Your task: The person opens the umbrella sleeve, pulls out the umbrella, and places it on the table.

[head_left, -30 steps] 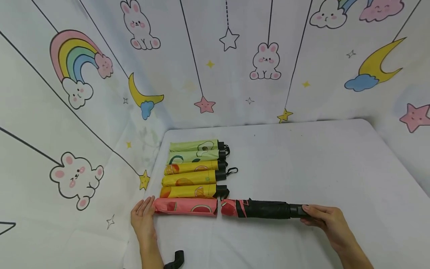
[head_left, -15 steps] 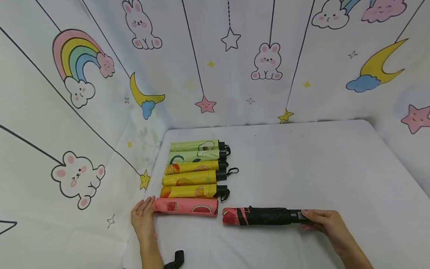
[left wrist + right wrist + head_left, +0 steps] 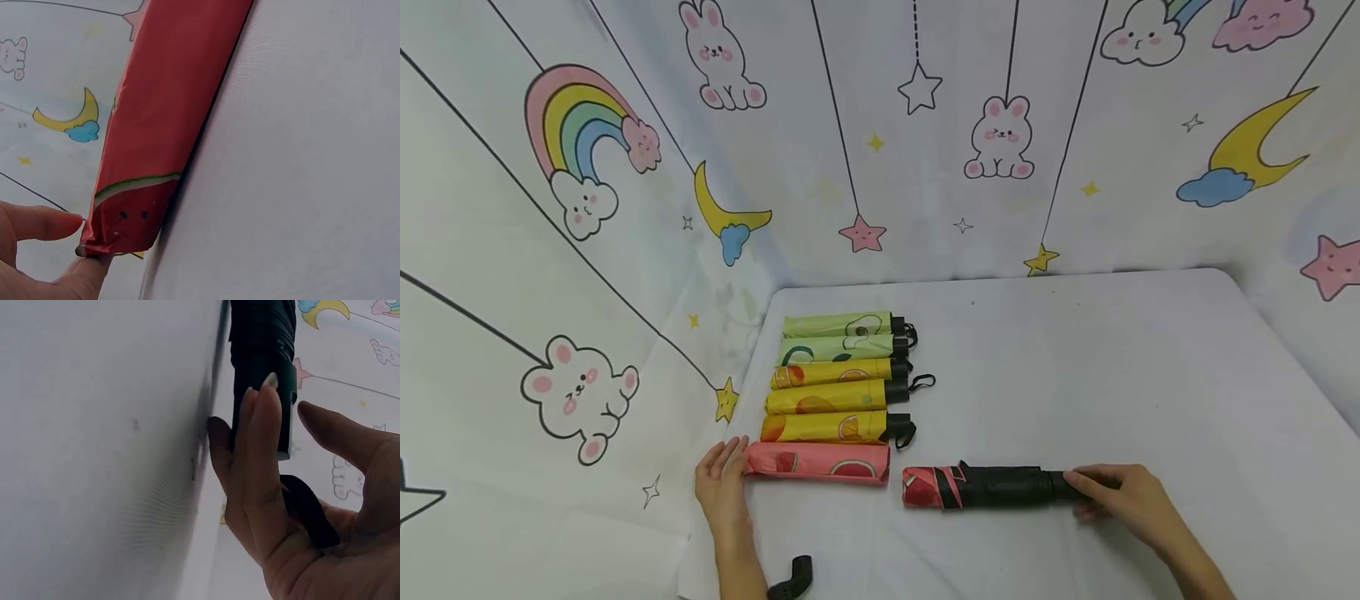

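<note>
A pink watermelon-print umbrella sleeve (image 3: 816, 462) lies crosswise on the white table. My left hand (image 3: 724, 483) pinches its left end between thumb and finger, seen up close on the sleeve's corner (image 3: 122, 228) in the left wrist view. To the right lies a folded black-and-pink umbrella (image 3: 1000, 487), apart from the sleeve's right end. My right hand (image 3: 1131, 500) is at its black handle (image 3: 262, 403). In the right wrist view those fingers lie straight along the handle, and the thumb stands off its side. A black wrist strap (image 3: 310, 512) hangs against the palm.
Behind the sleeve several sleeved umbrellas lie in a row: yellow orange-print ones (image 3: 827, 402) and green avocado-print ones (image 3: 835, 348), black handles to the right. A black curved piece (image 3: 796, 575) shows at the front edge by the left forearm. Cartoon-printed cloth (image 3: 925, 192) hangs behind the table.
The black-and-pink umbrella has come down toward the front, away from the sleeve's end. My right hand has loosened, its thumb lifting from the handle. The left hand keeps its place.
</note>
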`<state>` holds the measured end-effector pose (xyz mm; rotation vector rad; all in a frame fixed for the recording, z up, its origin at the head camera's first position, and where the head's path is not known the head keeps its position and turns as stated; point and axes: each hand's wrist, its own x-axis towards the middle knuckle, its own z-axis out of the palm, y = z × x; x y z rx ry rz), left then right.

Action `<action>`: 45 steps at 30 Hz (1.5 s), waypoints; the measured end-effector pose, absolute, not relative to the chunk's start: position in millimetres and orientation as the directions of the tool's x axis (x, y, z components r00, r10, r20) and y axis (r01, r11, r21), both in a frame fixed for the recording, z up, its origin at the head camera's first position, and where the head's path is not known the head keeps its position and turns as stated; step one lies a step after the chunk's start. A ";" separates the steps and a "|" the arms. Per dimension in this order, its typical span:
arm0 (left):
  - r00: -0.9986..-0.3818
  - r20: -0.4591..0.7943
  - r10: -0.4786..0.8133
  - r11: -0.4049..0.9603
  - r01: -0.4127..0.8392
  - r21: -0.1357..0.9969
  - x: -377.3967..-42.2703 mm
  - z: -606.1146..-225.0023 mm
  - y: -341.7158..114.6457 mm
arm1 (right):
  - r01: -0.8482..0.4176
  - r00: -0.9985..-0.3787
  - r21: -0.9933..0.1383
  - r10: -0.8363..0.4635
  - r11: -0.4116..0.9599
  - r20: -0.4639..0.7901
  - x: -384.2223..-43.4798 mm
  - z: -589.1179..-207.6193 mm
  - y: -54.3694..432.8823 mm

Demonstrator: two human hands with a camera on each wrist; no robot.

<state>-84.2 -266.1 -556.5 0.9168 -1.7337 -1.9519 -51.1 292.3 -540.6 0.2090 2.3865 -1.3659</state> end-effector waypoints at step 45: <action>-0.833 -0.139 -0.535 -0.046 -0.136 0.990 -110.6 -538.6 -267.1 | -0.161 -0.980 -0.731 -0.197 0.663 0.038 -119.4 -467.4 197.8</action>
